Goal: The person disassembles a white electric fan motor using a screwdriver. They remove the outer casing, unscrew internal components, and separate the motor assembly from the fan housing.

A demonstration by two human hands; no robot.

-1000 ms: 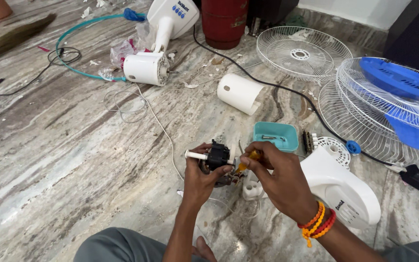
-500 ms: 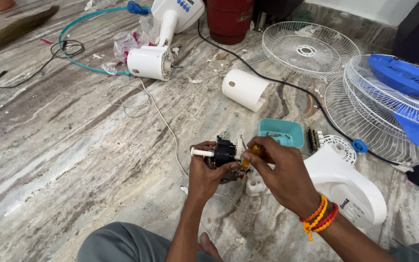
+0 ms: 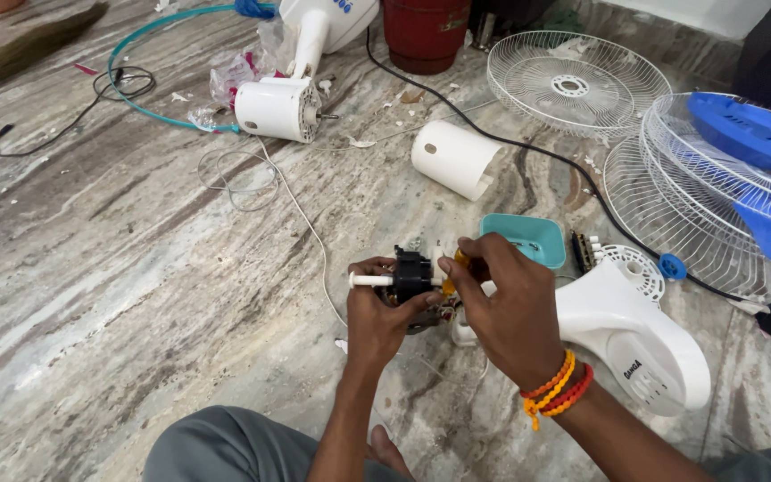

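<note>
- The left hand (image 3: 384, 314) was closed around a small black motor part (image 3: 412, 275), holding it just above the marble floor (image 3: 118, 295).
- A white shaft (image 3: 370, 280) stuck out of the part toward the left, its long axis lying roughly level.
- The right hand (image 3: 506, 308) pinched an orange-handled tool (image 3: 453, 268) against the part's right side, so both hands met there.
- Just to the right lay a teal tray (image 3: 528, 239) and a white fan base (image 3: 631, 335); farther off sat a white cylinder cover (image 3: 455, 159) and wire fan grilles (image 3: 573, 85).
</note>
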